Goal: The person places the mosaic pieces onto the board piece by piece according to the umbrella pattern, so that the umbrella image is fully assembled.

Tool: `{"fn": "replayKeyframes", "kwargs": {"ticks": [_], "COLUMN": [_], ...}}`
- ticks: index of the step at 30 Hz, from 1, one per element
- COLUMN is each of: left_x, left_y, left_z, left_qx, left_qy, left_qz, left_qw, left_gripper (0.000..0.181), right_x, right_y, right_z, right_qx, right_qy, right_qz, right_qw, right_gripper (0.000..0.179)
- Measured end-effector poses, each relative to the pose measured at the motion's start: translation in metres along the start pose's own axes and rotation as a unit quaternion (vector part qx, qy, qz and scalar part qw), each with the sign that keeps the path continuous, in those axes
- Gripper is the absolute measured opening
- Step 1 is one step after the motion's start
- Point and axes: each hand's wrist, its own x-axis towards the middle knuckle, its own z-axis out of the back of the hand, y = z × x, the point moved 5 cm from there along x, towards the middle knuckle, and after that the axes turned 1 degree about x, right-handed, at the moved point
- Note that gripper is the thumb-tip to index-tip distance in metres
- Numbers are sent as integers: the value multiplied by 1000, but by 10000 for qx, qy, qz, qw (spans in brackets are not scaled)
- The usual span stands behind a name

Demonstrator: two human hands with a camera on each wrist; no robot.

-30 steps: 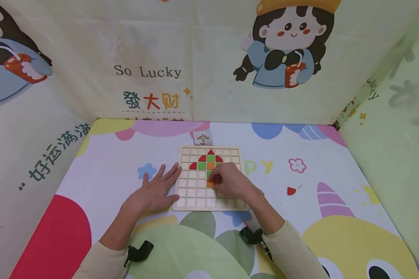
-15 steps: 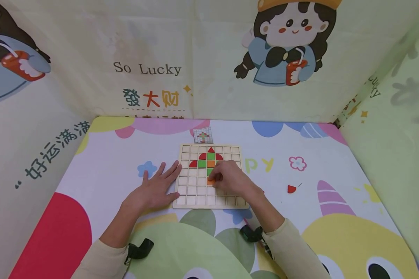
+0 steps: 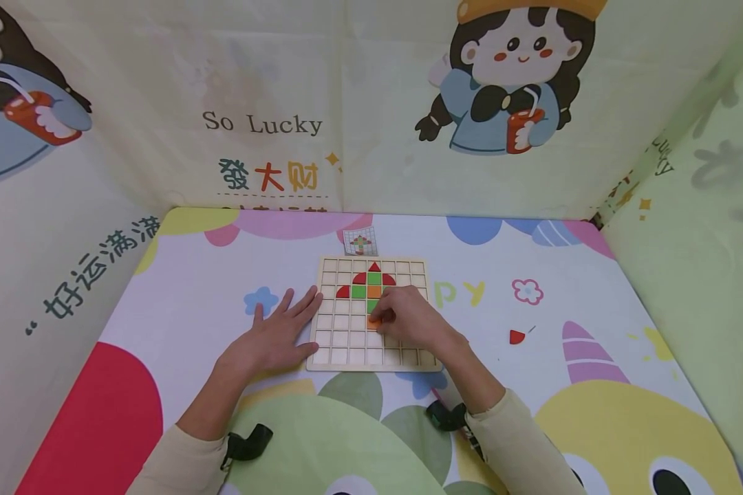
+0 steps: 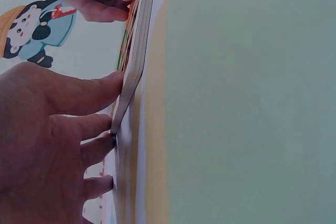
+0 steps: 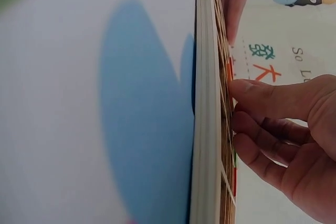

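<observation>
A wooden grid board lies flat, with red, green and orange tiles set in its upper middle cells. My left hand is spread beside it, fingertips and thumb at the left rim. In the left wrist view, that thumb rests on the board's edge. My right hand reaches over the board and pinches an orange square tile below the green tile. Fingers and thumb come together at the grid surface in the right wrist view, where the thumb covers part of it.
A small printed card with a similar coloured pattern lies behind the board. The tabletop has a cartoon print, and patterned cloth walls stand behind it and at both sides.
</observation>
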Motion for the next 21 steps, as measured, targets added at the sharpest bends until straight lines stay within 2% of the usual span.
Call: {"fn": "replayKeyframes", "kwargs": {"ticks": [11, 21], "left_x": [0, -1], "left_y": [-1, -1], "left_z": [0, 1], "left_qx": [38, 32], "left_qy": [-6, 6], "left_qz": [-40, -21], "left_qw": [10000, 10000], "left_gripper": [85, 84], "right_x": [-4, -17], "right_y": [-2, -11], "right_z": [7, 19], "right_qx": [208, 359], "right_qy": [-115, -77], "right_qz": [169, -74], "right_qw": [9996, 9993], "right_gripper": [9, 12]}}
